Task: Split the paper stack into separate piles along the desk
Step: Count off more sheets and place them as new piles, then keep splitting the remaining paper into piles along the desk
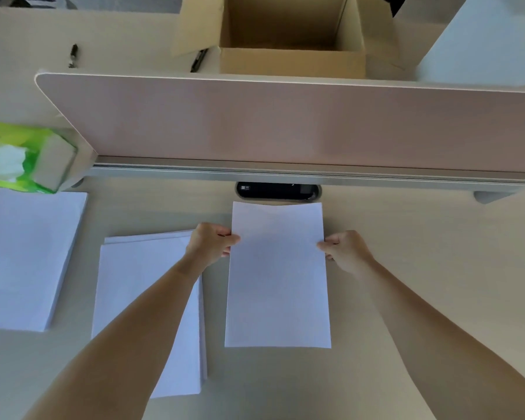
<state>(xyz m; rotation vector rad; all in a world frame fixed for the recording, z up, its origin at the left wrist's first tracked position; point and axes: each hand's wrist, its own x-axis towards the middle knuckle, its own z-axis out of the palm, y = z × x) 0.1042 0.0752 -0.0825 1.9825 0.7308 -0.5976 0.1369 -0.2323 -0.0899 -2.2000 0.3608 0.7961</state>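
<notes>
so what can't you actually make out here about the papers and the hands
All in the head view:
- Held paper: one sheet or several, edges too thin to tell; whether it touches the desk is unclear.
- Middle pile: right part hidden by the left forearm.
- Left pile: cut off by the left frame edge.
- Left hand and right hand: fingers under the paper are hidden.

Both hands' grip (278, 247) on a paper sheaf (278, 283), two piles (143, 298) leftward.

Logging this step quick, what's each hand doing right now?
Left hand: closed on the left edge of the paper sheaf.
Right hand: closed on its right edge.
</notes>
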